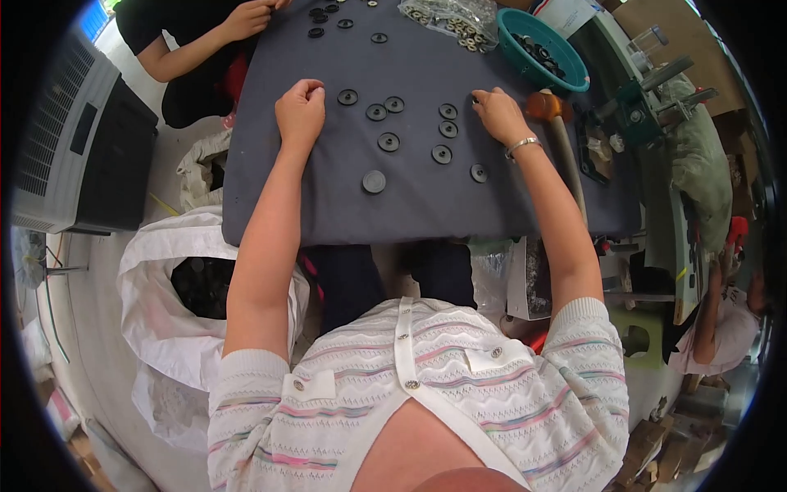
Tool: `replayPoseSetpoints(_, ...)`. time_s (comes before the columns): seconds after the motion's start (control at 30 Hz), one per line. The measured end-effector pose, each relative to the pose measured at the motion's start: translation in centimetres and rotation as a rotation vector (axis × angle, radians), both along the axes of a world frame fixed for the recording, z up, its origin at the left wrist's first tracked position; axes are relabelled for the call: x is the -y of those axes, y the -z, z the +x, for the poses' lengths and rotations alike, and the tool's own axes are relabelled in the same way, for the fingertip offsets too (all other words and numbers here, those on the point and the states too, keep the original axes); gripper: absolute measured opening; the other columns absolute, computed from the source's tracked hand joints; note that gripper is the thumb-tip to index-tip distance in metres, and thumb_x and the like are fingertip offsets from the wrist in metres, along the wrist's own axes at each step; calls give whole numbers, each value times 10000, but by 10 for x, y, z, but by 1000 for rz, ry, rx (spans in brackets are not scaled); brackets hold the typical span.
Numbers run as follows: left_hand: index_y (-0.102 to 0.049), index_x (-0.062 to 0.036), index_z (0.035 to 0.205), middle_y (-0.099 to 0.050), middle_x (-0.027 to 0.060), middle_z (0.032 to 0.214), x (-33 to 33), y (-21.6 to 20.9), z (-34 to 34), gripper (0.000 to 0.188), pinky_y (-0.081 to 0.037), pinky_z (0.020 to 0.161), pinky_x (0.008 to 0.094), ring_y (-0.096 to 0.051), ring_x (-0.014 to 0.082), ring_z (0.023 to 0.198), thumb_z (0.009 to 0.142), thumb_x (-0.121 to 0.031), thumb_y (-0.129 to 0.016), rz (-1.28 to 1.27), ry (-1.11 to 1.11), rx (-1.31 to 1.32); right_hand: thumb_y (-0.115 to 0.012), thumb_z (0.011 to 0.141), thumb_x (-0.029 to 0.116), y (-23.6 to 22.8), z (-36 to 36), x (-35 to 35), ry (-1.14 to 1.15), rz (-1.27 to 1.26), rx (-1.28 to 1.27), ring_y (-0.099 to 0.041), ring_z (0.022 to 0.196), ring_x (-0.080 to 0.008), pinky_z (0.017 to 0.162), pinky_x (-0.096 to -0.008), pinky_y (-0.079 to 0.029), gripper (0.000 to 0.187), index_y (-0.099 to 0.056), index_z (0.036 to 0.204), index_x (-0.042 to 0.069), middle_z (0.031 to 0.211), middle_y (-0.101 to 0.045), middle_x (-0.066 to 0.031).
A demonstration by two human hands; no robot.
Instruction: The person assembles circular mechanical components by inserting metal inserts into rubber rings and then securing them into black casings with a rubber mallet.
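Note:
My left hand rests on the grey cloth-covered table, its fingers curled in and thumb pressed to them; anything inside is hidden. A black round disc lies just to its right. Across the table, my right hand pinches a small dark piece at its fingertips, mostly covered. Between my hands several more black discs with raised rims and a small hub lie scattered, such as this black disc. Nearer to me, one grey disc shows a plain flat face.
Right of my right hand lies a hammer with an orange head. Behind it stands a teal basin of dark parts, beside a clear bag of small rings. A green press stands far right. Another person's hand is at the far left.

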State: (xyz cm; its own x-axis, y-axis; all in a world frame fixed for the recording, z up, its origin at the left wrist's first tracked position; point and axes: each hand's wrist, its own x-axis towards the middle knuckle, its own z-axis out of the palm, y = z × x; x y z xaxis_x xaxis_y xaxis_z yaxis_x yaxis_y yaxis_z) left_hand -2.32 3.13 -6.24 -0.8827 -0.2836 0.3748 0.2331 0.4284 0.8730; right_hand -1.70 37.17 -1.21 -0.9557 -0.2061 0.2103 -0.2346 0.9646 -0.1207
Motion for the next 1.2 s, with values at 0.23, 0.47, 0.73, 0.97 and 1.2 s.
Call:
replayPoseSetpoints(0.23,-690,-25,882,-664,95,700,0,-4,2,167,-491,633,297,-642,182,640,802,-140,-599,-12,-23,-6,-605,834,143,1,-11,-5,-80,95,9,-594,920,-350,826,-424,-475,183,-644,958,14,942,-605,-182)
replayPoseSetpoints(0.47,-694,-42,903,-669,86,720,1,-6,3,169,-494,658,294,-647,182,672,807,-148,-603,-6,-13,35,-602,813,99,-19,12,18,-213,-262,156,-601,856,-312,784,-378,-482,224,-636,1014,7,911,-598,-137)
replayPoseSetpoints(0.73,-695,-46,905,-671,78,727,1,-4,2,173,-497,662,296,-645,182,675,811,-151,-595,-3,-19,28,-601,810,94,-14,6,33,-309,-153,162,-607,866,-307,782,-376,-485,221,-641,1013,17,919,-599,-127)
replayPoseSetpoints(0.97,-699,-54,900,-677,79,742,1,-4,1,171,-502,678,299,-650,191,695,802,-156,-603,-27,-22,12,-600,810,72,-15,6,34,-332,-129,136,-602,848,-304,772,-366,-486,220,-640,1015,3,915,-587,-129)
replayPoseSetpoints(1.2,-702,-61,904,-683,87,757,0,-5,2,172,-505,687,305,-659,203,710,800,-160,-608,-34,-29,42,-610,824,83,-18,6,37,-316,-111,162,-604,871,-332,789,-391,-485,223,-649,1027,-2,927,-596,-140)
